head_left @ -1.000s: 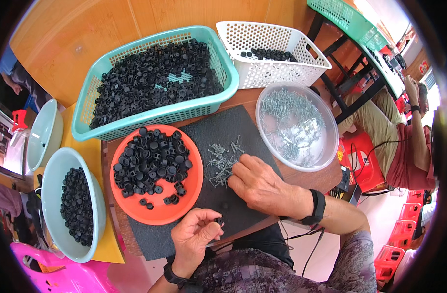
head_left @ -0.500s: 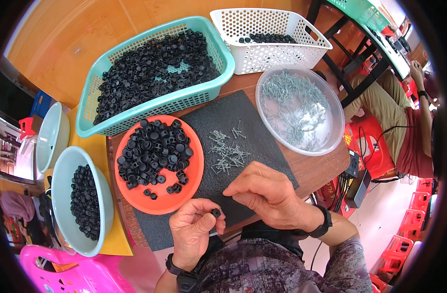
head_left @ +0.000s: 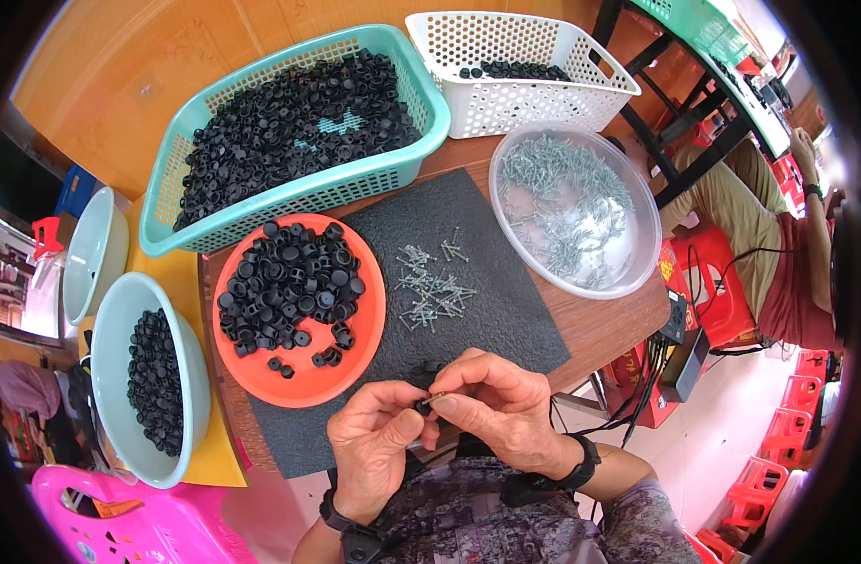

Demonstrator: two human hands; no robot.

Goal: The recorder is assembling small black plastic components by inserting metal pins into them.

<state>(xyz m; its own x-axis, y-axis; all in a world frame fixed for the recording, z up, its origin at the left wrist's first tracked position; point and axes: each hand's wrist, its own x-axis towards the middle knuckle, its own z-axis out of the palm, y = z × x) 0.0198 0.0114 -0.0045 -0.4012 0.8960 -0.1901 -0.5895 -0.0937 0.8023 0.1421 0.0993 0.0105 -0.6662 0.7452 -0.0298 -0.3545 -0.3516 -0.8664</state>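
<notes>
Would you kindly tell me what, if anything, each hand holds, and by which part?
The left hand holds a black cap by its side; the right hand pinches what looks like a screw, its gripped end unclear.

Brown surface [head_left: 609, 325], black mat [head_left: 505, 303] on it, orange plate [head_left: 252, 372] overlapping the mat, teal basket [head_left: 308, 195], white basket [head_left: 524, 115], clear tub [head_left: 620, 248]

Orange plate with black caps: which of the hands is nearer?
Left. The left hand is close by the lower-right edge of the orange plate; the right hand is farther off, to the right.
</notes>
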